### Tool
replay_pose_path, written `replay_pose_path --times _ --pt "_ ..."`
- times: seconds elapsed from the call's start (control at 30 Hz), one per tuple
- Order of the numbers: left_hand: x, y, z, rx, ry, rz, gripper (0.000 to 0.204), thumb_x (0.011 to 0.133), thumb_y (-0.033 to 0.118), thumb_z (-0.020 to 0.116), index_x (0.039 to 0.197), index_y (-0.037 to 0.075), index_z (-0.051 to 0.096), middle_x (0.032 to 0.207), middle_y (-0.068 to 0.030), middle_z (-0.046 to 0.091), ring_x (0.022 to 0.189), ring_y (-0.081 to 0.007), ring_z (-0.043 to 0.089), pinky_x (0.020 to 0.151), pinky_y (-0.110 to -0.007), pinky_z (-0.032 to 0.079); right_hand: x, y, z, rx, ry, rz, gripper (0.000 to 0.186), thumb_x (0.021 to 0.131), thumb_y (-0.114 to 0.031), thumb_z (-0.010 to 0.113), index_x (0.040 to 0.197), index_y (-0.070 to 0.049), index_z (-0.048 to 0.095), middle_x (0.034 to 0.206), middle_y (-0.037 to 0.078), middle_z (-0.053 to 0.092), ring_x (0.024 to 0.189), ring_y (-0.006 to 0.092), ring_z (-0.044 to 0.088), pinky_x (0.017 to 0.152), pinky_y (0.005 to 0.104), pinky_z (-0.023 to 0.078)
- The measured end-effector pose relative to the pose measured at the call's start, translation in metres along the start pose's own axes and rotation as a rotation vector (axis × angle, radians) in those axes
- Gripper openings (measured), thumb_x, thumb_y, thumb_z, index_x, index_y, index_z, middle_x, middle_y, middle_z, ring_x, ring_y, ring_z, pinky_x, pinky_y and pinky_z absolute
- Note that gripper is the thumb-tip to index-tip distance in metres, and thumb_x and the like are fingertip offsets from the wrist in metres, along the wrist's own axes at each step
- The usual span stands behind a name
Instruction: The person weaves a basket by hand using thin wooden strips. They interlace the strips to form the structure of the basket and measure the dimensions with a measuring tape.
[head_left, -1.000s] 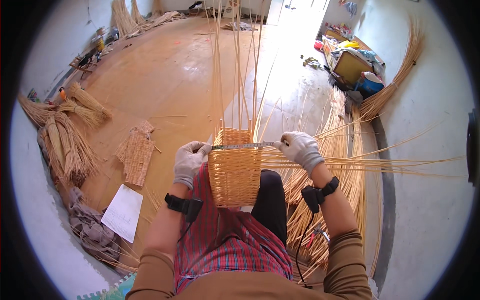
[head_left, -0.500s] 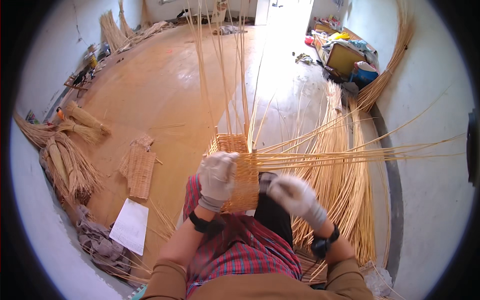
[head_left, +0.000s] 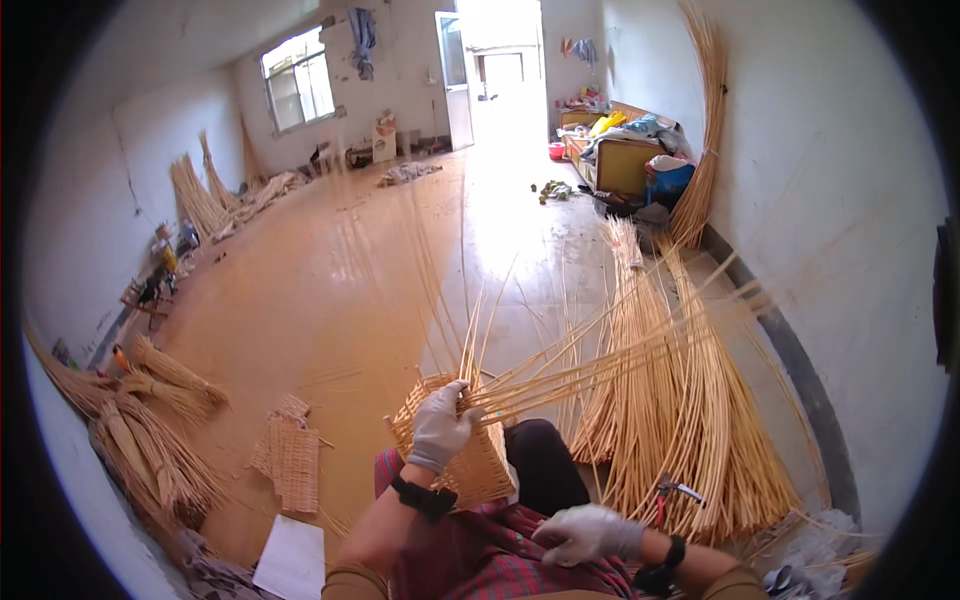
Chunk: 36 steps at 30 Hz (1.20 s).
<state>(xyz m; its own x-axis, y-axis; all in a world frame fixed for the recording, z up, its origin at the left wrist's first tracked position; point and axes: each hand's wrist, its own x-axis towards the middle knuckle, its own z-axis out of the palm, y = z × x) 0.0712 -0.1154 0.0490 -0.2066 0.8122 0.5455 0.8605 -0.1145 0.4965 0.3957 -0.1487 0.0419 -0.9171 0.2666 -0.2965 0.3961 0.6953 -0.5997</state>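
So the floor is this big orange-brown stretch, and everything's laid out around the half-woven basket sitting on the person's lap. Right of the basket, a huge spread of pale willow rods lies fanned out along the wall side, with a pair of red-handled pliers resting on top of them near the person's knee. Way off to the basket's left there are darker reed bundles piled by the wall, and closer in, a small flat woven mat with a white sheet of paper just below it.

The basket itself is tilted, its long uprights sticking up and a bunch of loose rods sweeping off to its right. The left hand, in a whitish glove, is clamped over the basket's top rim, fingers curled shut around the weave where those rods leave it. The right hand, also gloved, sits low beside the basket over the plaid shirt; fingers loosely curled, and I can't tell if there's anything in them.
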Motion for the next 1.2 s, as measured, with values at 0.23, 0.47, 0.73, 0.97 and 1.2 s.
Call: replay_pose_path --times 0.23,0.47,0.73,0.97,1.2 --pt "0.022 0.021 -0.117 -0.636 0.361 -0.060 0.040 0.095 0.013 0.068 0.133 0.011 0.056 0.086 0.0007 0.055 0.071 -0.0068 0.053 0.063 -0.023 0.047 0.086 0.078 -0.139 0.200 0.772 -0.031 0.046 0.097 -0.039 0.068 0.128 -0.004 0.065 0.112 0.019 0.073 0.105 0.0287 0.071 0.093 0.0387 0.056" --pt "0.036 0.042 -0.207 -0.961 0.502 -0.024 0.054 0.104 0.034 0.063 0.148 0.009 0.044 0.097 -0.0023 0.061 0.073 -0.0045 0.053 0.064 -0.019 0.049 0.174 0.093 -0.250 0.849 0.721 -0.174 0.064 0.105 -0.047 0.057 0.147 0.001 0.048 0.129 0.011 0.064 0.113 0.0199 0.062 0.104 0.0346 0.049" --pt "0.085 -0.043 -0.184 -0.795 0.265 0.033 0.050 0.111 0.038 0.046 0.146 0.002 0.048 0.115 -0.0045 0.062 0.103 -0.0130 0.061 0.094 -0.028 0.053 0.191 0.081 -0.260 1.304 0.734 -0.188 0.050 0.103 -0.048 0.061 0.120 -0.001 0.065 0.106 0.006 0.065 0.091 0.0141 0.063 0.080 0.0293 0.057" --pt "0.103 -0.174 -0.107 -0.401 -0.060 -0.023 0.048 0.109 0.025 0.051 0.148 -0.004 0.047 0.140 -0.0145 0.062 0.127 -0.0211 0.060 0.104 -0.033 0.054 0.248 0.154 -0.215 1.359 0.972 -0.133 0.042 0.101 -0.043 0.067 0.106 -0.002 0.072 0.097 0.003 0.065 0.087 0.0121 0.060 0.076 0.0274 0.053" --pt "0.073 -0.294 -0.015 -1.641 0.102 -0.421 0.058 0.109 0.048 0.043 0.136 -0.001 0.059 0.127 -0.0157 0.068 0.117 -0.0249 0.065 0.104 -0.040 0.056 0.290 0.198 -0.153 1.295 0.971 -0.108 0.042 0.104 -0.045 0.061 0.108 -0.005 0.074 0.104 0.004 0.071 0.095 0.0125 0.063 0.085 0.0293 0.053"
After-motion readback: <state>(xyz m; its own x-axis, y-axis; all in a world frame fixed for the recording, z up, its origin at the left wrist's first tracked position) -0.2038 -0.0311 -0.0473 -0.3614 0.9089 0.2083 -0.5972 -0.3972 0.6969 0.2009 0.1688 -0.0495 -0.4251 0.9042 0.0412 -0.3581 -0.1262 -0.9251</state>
